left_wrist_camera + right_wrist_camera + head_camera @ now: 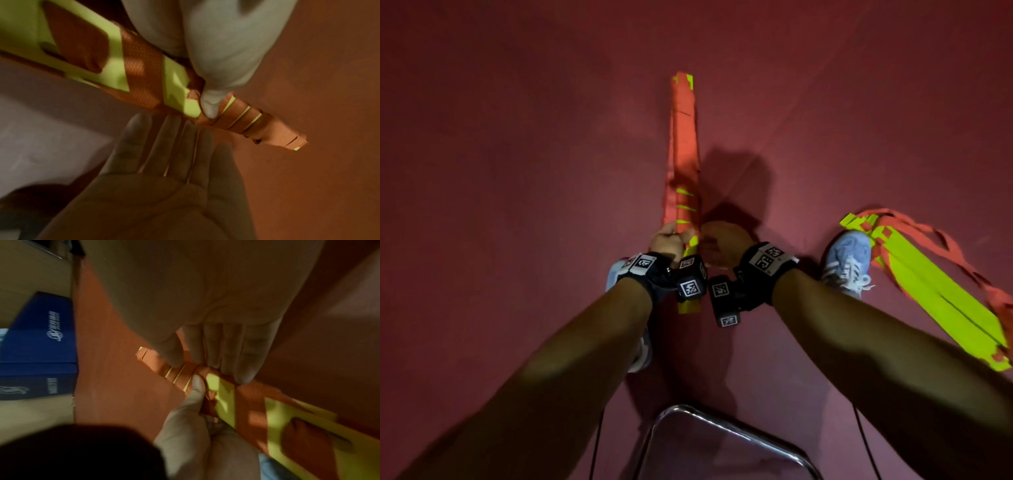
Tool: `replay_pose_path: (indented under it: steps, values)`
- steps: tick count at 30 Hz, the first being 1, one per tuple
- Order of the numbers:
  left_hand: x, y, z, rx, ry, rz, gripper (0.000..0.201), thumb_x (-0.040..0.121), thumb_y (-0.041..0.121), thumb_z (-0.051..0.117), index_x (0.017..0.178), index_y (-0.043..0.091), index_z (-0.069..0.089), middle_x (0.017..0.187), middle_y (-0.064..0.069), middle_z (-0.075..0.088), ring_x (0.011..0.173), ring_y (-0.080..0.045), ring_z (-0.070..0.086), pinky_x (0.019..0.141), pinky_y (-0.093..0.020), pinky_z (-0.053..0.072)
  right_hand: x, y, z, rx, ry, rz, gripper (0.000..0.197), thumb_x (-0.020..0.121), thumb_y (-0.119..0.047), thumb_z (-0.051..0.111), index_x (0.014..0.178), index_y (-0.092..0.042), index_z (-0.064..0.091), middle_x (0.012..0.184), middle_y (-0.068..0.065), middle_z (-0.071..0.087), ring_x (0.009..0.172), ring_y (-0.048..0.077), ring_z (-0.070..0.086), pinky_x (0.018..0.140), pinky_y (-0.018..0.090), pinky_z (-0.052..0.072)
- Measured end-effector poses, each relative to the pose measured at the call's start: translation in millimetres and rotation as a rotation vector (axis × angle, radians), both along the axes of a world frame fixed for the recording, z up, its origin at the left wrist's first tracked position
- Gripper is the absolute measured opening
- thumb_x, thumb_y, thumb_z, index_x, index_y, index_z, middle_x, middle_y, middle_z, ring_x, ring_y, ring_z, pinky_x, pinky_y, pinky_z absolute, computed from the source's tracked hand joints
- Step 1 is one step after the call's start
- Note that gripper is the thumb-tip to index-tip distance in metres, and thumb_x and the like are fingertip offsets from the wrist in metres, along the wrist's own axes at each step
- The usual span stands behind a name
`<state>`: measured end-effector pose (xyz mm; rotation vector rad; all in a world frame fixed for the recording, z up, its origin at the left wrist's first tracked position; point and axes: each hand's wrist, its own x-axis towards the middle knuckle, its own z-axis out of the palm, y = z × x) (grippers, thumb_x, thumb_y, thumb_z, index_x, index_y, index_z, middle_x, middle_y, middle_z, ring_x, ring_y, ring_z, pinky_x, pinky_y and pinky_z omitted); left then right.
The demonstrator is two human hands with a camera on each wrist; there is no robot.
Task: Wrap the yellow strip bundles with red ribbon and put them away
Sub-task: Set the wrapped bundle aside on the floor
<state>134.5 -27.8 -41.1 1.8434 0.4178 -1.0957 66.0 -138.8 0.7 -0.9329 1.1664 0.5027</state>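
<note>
Fingers and thumb of the left hand are pinching the red woven ribbon against the long yellow strip bundle, which is pointing away over the red floor. The right hand is resting straight, side-by-side fingers on it. The blue white-lettered box is appearing in the right wrist view only, contents hidden. The head view alone is showing a second yellow bundle, loosely ribboned, just beside the pale blue right shoe.

An indoor workroom: red floor, chrome-framed chair, blue printed boxes at its edge.
</note>
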Motion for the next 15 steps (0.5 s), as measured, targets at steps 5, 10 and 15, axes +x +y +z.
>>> replay_pose_path:
  steps: [5, 10, 15]
  values:
    - [-12, 21, -37, 0.046, 0.006, -0.069, 0.019, 0.096, 0.002, 0.066, 0.098, 0.021, 0.069, 0.058, 0.018, 0.064, 0.066, -0.011, 0.063, 0.064, -0.023, 0.048, -9, 16, -52, 0.117, 0.053, -0.002, 0.008, 0.097, -0.02, 0.06, 0.089, -0.022, 0.063, 0.086, 0.0, 0.062, 0.08, 0.018, 0.061, 0.079, 0.037, 0.052]
    - [-8, 21, -62, 0.031, 0.067, -0.134, 0.012, 0.095, -0.001, 0.065, 0.106, 0.003, 0.07, 0.055, 0.011, 0.066, 0.048, -0.002, 0.059, 0.048, -0.018, 0.048, -12, 17, -89, 0.213, 0.086, -0.11, 0.012, 0.099, -0.028, 0.058, 0.092, -0.02, 0.063, 0.073, -0.007, 0.066, 0.068, 0.011, 0.065, 0.074, 0.036, 0.051]
    - [-2, 14, -76, 0.137, 0.051, -0.07, 0.016, 0.092, 0.0, 0.07, 0.088, 0.014, 0.063, 0.045, 0.015, 0.062, 0.04, 0.004, 0.058, 0.04, -0.014, 0.045, -4, 11, -106, 0.226, 0.083, -0.138, 0.011, 0.096, -0.027, 0.062, 0.088, -0.02, 0.065, 0.083, -0.003, 0.068, 0.081, 0.016, 0.066, 0.091, 0.043, 0.053]
